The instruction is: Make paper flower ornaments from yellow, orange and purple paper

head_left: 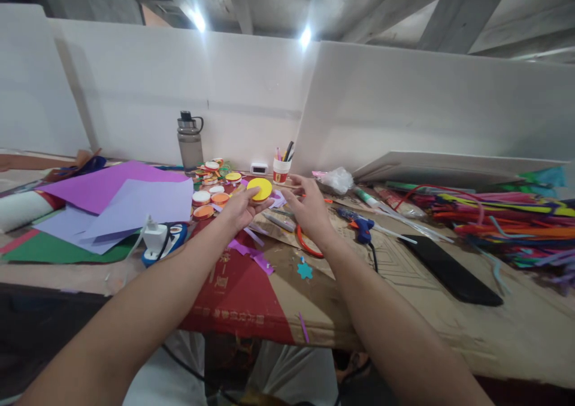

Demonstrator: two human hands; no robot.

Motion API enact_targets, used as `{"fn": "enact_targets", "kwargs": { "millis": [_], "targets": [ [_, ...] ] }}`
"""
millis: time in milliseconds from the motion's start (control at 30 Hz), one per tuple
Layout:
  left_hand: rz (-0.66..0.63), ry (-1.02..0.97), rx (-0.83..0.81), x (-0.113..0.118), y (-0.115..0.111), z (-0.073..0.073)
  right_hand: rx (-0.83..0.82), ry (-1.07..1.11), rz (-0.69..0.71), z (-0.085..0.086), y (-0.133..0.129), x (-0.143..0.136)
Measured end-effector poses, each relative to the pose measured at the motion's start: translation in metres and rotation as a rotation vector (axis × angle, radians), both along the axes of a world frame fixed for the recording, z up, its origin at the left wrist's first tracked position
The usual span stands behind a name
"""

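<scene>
In my left hand is a round yellow disc, its flat face turned up toward me, gripped at the edge by thumb and fingers. My right hand hovers just right of the disc with fingers apart and nothing visible in them. Under it lie orange-handled scissors, partly covered by the hand. Purple paper scraps and a teal paper flower shape rest on the cardboard nearer me. Several round discs in white and orange, among them an orange one, are grouped left of my left hand.
Purple and lilac paper sheets and a power strip lie left. A bottle and a cup of pens stand at the back. Right are a blue glue gun, a black phone and colourful pipe cleaners.
</scene>
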State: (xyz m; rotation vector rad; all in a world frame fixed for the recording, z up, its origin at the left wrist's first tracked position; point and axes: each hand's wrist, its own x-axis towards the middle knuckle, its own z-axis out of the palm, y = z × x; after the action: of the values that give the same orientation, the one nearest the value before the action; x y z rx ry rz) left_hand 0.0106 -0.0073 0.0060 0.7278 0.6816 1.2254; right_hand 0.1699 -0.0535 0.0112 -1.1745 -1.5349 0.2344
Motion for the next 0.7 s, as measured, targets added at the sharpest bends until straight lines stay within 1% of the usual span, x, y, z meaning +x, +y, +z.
{"fn": "enact_targets", "kwargs": {
  "millis": [67, 167, 267, 333, 467, 533, 600, 700],
  "targets": [
    [-0.006, 0.109, 0.149, 0.001, -0.001, -0.004, -0.014, 0.024, -0.001, -0.002, 0.003, 0.002],
    [0.008, 0.359, 0.4, 0.003, -0.004, -0.008, -0.005, 0.012, 0.002, -0.004, 0.005, 0.004],
    [0.09, 0.629, 0.65, 0.002, -0.01, -0.006, 0.011, -0.054, 0.027, -0.005, 0.006, 0.004],
    [0.119, 0.749, 0.763, 0.002, -0.014, -0.003, 0.012, -0.096, 0.061, -0.005, 0.006, 0.003],
    [0.115, 0.849, 0.842, 0.003, -0.019, -0.001, 0.009, -0.127, 0.133, -0.004, 0.004, 0.002],
    [0.146, 0.877, 0.879, 0.003, -0.018, -0.001, 0.015, -0.111, 0.142, -0.004, 0.004, 0.002],
    [0.167, 0.881, 0.903, 0.003, -0.017, -0.001, 0.02, -0.088, 0.153, -0.004, 0.004, 0.002],
    [0.146, 0.863, 0.9, 0.003, -0.016, -0.001, 0.013, -0.056, 0.156, -0.006, 0.005, 0.001]
  ]
}}
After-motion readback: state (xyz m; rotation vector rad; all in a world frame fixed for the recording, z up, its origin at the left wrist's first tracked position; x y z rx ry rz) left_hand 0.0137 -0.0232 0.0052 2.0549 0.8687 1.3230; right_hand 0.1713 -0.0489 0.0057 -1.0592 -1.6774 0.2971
